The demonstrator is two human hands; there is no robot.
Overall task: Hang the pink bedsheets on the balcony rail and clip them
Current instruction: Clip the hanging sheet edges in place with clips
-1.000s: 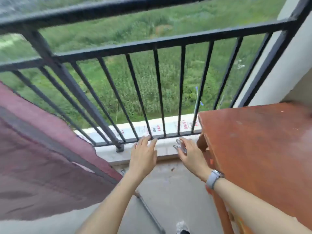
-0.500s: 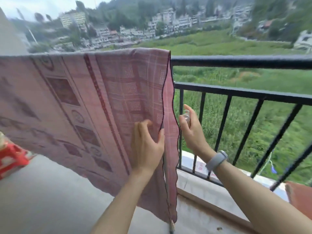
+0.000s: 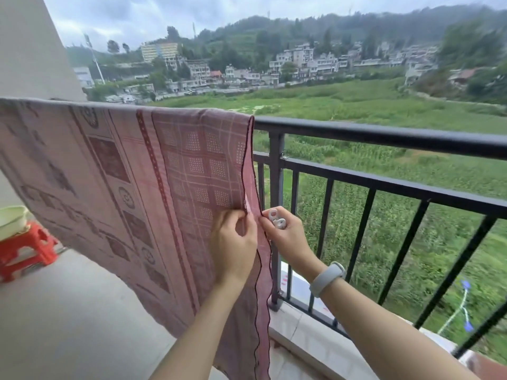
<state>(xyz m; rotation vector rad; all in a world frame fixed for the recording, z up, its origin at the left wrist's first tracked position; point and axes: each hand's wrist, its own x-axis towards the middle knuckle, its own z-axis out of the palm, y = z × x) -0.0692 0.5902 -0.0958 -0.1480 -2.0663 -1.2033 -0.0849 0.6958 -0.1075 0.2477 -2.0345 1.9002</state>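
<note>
Over the black metal balcony rail [image 3: 384, 137] hangs the pink patterned bedsheet [image 3: 123, 171]; left hand [image 3: 233, 242] pinches its edge; right hand [image 3: 285, 234] grips white plastic clips [image 3: 277, 219]; clipping comes next, I'd judge, needing one clip freed.

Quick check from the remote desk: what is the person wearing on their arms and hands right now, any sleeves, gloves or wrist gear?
Both forearms are bare, with no sleeves in view and no gloves. The left hand shows nothing worn. The right hand has a pale grey smooth band, like a fitness tracker, around the wrist. No rings can be made out.
</note>
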